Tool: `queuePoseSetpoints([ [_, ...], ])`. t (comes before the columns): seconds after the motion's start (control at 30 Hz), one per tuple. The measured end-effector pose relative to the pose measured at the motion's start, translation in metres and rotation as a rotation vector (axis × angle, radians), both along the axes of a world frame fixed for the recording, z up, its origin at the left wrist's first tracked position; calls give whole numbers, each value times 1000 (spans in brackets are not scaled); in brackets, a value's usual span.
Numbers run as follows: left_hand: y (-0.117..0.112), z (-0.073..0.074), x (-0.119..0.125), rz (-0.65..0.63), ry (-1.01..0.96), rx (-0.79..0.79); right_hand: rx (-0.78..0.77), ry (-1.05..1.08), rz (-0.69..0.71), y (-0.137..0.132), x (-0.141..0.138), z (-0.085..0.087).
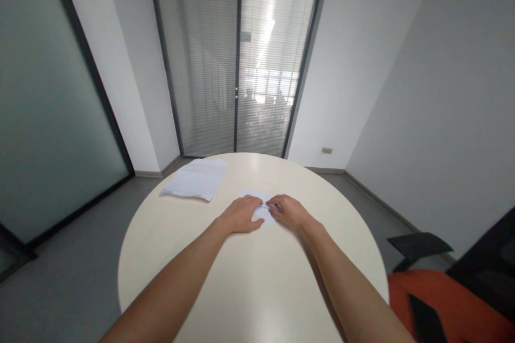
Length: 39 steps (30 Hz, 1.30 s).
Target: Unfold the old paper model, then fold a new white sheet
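Note:
A small white piece of paper (263, 215) lies near the middle of the round table, partly covered by both hands. A raised edge or fold runs between my fingertips. My left hand (242, 214) rests on its left side, with bent fingers holding it at the fold and the thumb set apart lower down. From the right, my right hand (290, 211) pinches the paper between thumb and fingers. The two sets of fingertips almost meet. Fine detail of the fold is blurred and partly hidden.
Several larger white sheets (197, 178) lie at the table's far left. The cream round table (257, 284) has a curved edge. An orange chair with black armrests (426, 292) stands at the right. Behind are glass doors with blinds (197, 64).

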<state>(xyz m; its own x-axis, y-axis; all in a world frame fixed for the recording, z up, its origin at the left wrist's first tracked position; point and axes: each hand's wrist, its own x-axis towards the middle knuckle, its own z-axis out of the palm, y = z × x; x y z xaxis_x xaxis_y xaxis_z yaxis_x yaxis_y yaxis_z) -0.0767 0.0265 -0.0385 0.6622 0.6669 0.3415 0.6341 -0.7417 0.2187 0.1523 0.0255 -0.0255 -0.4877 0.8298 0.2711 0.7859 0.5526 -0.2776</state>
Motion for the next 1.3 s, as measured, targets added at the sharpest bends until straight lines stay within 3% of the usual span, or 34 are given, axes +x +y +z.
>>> queuePoseSetpoints([
  [0.37,6,-8,-2,53,57,94,-30,90,46,9,6,-23],
  [0.67,8,-13,-2,1,74,38,35,-1,99,7,1,-20],
  [0.8,7,-11,-3,-23,62,54,-24,19,116,4,-5,-23],
  [1.03,6,-8,0,-62,80,50,-211,2,8,12,2,-31],
  [1.3,5,-5,2,-58,54,43,-214,80,37,14,7,-28],
])
